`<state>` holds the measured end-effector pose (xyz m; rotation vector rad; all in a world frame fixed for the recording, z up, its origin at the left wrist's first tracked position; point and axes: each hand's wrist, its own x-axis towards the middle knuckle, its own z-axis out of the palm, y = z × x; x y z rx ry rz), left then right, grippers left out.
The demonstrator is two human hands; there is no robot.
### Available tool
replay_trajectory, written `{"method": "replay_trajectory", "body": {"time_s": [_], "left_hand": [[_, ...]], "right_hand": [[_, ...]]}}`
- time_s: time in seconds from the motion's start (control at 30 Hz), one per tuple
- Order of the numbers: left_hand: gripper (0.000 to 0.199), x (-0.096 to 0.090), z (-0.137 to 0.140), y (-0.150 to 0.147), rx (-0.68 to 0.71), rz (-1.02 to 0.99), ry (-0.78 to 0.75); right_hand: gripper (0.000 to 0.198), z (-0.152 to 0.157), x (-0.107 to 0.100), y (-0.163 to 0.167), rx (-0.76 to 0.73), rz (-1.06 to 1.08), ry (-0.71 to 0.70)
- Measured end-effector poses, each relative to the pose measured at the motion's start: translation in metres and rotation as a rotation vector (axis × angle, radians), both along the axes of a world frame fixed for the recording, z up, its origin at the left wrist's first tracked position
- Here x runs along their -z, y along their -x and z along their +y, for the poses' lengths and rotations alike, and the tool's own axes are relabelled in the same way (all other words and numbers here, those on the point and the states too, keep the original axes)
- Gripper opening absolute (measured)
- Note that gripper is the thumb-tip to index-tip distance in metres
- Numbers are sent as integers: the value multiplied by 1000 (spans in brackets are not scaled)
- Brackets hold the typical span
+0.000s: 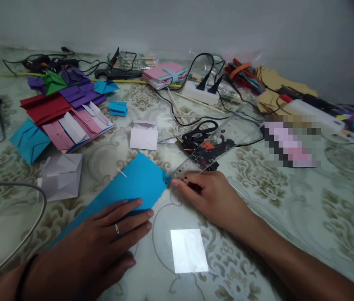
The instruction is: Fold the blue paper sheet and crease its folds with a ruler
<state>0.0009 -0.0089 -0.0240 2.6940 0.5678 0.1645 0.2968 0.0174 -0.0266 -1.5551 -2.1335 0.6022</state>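
Note:
A long strip of bright blue paper [133, 179] lies slantwise on the patterned tabletop. My left hand [108, 238] rests flat on its near part, fingers stretched out, pressing it to the table. At the strip's right corner, my right hand [208, 192] is closed, thumb and forefinger pinching the near end of a clear plastic ruler [217, 146]. The ruler slants up and away to the right, over black-handled scissors [200, 130] and a dark tool I cannot make out. A small white sliver lies on the blue paper. Folded white paper [143, 136] sits just beyond it.
Folded coloured papers [79, 94] pile up at left. Behind stand a white power strip [200, 92] with black cords and a bundle of pink paper [166, 73]. A grey cable [43, 209] curves at near left. Near me is a bright white square [189, 251], perhaps a reflection.

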Motion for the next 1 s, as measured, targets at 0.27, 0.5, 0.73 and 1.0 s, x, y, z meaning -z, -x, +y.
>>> {"method": "replay_trajectory", "body": {"time_s": [0.27, 0.5, 0.73, 1.0], "left_hand": [[63, 1, 0, 1, -8, 22, 7], [58, 0, 2, -1, 7, 18, -17], [60, 2, 1, 0, 8, 8, -11], [61, 3, 0, 1, 10, 19, -24]], "right_hand": [[46, 1, 0, -1, 17, -32, -54], [45, 1, 0, -1, 20, -28, -60], [45, 1, 0, -2, 24, -25, -78], [41, -5, 1, 3, -162, -2, -18]]}}
